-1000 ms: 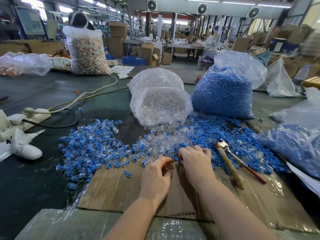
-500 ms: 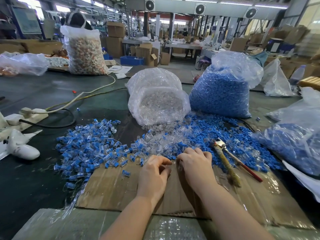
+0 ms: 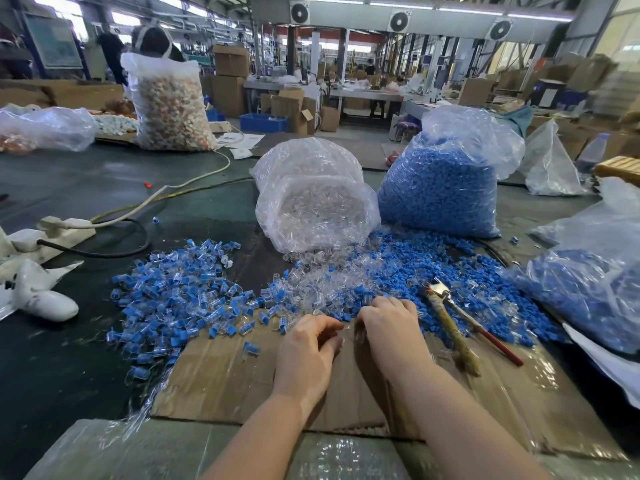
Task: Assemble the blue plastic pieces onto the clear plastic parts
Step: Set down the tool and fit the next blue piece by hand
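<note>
Factory benches stretch behind your bench (image 3: 86, 202), where loose blue pieces (image 3: 460, 271) and clear parts (image 3: 311, 289) lie spilled ahead of your hands. Your left hand (image 3: 306, 355) pinches a clear part; your right hand (image 3: 389, 327) curls, its grip hidden.

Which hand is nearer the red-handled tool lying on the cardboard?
Right. The right hand sits just left of the red-handled tool, at the blue pieces; the left hand is farther left, beyond the right hand.
</note>
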### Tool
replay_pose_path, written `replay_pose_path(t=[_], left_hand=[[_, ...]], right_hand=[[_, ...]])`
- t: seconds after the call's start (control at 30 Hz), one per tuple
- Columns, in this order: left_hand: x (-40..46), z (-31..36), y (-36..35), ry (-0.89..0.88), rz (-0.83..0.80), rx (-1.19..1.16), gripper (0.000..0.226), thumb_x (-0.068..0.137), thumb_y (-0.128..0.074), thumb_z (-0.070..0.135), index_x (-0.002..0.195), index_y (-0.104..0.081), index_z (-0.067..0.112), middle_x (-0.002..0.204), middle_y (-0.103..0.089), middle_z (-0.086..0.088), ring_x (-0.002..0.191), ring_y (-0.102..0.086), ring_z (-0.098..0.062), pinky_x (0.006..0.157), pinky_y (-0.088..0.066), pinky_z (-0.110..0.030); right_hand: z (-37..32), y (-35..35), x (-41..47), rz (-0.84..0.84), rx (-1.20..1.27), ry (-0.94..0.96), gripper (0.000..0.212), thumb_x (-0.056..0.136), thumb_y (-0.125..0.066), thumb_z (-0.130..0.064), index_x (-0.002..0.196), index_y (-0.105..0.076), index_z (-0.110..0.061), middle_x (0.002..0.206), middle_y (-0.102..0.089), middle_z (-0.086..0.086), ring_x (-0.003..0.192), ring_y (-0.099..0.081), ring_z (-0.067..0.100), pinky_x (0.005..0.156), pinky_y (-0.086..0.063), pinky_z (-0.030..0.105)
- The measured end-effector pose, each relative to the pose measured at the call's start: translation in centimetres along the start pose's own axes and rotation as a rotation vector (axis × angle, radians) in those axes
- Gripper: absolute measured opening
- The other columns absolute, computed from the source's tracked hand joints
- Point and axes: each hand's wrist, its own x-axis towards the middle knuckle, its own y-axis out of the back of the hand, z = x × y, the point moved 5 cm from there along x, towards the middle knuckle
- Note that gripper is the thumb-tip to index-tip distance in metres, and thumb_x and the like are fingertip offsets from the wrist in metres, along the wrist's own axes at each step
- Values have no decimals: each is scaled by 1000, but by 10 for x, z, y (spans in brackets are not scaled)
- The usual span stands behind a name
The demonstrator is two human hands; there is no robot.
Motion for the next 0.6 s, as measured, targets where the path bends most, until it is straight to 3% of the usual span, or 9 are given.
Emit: replay_pose_path(t=[0.23, 0.4, 0.5, 0.6], left_hand=[[-1, 0, 0, 30, -11, -47, 16, 84, -66, 15, 92, -64, 29, 89, -60, 15, 87, -57, -1, 80, -45, -13], [-1, -1, 2, 42, -7, -69, 18, 84, -66, 14, 84, -61, 31, 85, -61, 15, 80, -56, 2, 67, -41, -5], [-1, -2, 1, 56, -10, -109, 24, 85, -65, 13, 76, -57, 34, 79, -63, 11, 75, -58, 0, 64, -43, -6], [1, -2, 1, 100, -21, -203, 25, 85, -65, 12, 73, -56, 32, 73, -64, 9, 70, -61, -1, 64, -46, -9]], right_hand=[[4, 6, -6, 128, 46, -37, 23, 91, -39, -9, 97, -57, -21, 98, -55, -3, 99, -49, 19, 95, -23, 33], [1, 14, -19, 255, 218, -90, 12, 91, -50, -14, 90, -62, -17, 83, -65, -2, 82, -58, 20, 83, -33, 32], [3, 17, -32, 364, 435, -146, 5, 88, -61, -14, 88, -65, -12, 76, -66, 0, 72, -59, 21, 70, -41, 32], [2, 12, -42, 356, 569, -190, 7, 89, -60, -19, 91, -65, -14, 79, -67, -2, 73, -60, 20, 69, -47, 34]])
